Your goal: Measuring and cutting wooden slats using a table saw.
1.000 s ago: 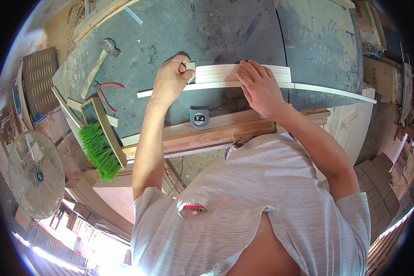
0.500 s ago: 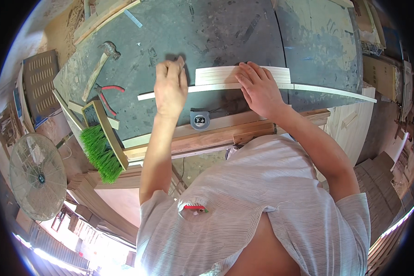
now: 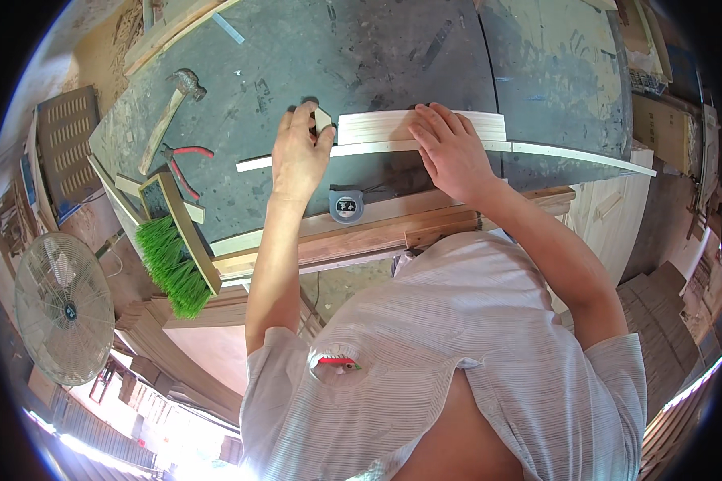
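My left hand pinches a small pale wooden block between thumb and fingers, just off the left end of a pale wooden board. The board lies flat on the dark worktop. Across its middle rests my right hand, fingers stretched out and reaching its far edge. A long, thin wooden strip runs along the board's near side and sticks out past both ends. Nearer to me, a grey-blue tape measure sits on the worktop between my forearms.
A claw hammer and red-handled pliers lie on the left. Beside them, a green-bristled brush overhangs the worktop's near left edge. Planks line the near edge. A fan stands at far left.
My left hand has turned, so the block's pale face now shows between its fingers. My right hand stays on the board. The whole view has shifted slightly.
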Motion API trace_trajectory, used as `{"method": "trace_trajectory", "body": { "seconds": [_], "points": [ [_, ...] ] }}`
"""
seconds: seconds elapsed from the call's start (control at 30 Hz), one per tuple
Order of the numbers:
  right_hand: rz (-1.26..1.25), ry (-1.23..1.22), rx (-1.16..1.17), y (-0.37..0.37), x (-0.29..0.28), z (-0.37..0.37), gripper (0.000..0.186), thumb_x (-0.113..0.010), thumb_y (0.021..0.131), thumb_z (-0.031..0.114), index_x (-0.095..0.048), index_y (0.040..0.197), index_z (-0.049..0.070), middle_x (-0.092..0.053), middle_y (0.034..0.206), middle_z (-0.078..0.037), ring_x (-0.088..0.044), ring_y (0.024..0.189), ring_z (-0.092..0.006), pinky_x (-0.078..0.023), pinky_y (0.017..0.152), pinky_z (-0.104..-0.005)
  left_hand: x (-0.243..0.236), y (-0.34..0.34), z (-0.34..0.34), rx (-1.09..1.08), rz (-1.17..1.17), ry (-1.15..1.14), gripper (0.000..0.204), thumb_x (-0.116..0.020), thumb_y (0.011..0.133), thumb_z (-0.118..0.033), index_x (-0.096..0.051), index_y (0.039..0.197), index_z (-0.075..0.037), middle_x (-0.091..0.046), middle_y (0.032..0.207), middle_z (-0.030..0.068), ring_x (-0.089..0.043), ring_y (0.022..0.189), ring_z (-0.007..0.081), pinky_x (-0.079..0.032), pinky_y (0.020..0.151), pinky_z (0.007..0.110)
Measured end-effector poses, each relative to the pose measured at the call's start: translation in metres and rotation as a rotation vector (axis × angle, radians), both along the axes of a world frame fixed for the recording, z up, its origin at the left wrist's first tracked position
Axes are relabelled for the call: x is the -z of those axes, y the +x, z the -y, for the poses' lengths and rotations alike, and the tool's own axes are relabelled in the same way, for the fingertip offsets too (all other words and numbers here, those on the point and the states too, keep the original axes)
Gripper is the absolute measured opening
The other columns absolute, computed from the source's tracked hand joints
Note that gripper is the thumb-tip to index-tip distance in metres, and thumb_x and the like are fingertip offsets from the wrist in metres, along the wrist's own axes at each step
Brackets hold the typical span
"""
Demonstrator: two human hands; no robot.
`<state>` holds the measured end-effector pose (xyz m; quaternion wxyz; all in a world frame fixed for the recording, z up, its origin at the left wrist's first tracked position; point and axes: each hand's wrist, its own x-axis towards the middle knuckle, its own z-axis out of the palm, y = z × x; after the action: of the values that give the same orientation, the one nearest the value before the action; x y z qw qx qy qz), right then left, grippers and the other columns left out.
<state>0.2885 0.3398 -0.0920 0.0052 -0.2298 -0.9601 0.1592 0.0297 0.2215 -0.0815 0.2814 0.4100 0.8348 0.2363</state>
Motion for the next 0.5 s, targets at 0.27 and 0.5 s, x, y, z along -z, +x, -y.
{"method": "trace_trajectory", "body": {
  "seconds": [0.27,0.5],
  "points": [
    [0.007,-0.002,0.006,0.001,0.001,0.0,0.038,-0.064,0.099,0.016,-0.065,0.135,0.007,-0.055,0.154,-0.015,-0.048,0.144,-0.0363,-0.039,0.117,-0.0503,0.007,-0.008,-0.004,0.01,0.083,0.007,0.047,-0.076,0.093,-0.009,-0.066,0.139,-0.01,-0.067,0.106,0.0127,-0.068,0.085,0.024,-0.057,0.08,0.038],
    [0.001,-0.012,0.002,-0.001,0.0,0.001,0.039,-0.065,0.098,0.016,-0.065,0.135,0.007,-0.054,0.154,-0.015,-0.048,0.144,-0.0362,-0.039,0.117,-0.0501,0.011,-0.023,-0.003,0.189,0.123,0.047,0.041,-0.076,0.093,-0.002,-0.071,0.132,-0.01,-0.059,0.094,0.0089,-0.059,0.081,0.0219,-0.052,0.078,0.035]
  ]
}}
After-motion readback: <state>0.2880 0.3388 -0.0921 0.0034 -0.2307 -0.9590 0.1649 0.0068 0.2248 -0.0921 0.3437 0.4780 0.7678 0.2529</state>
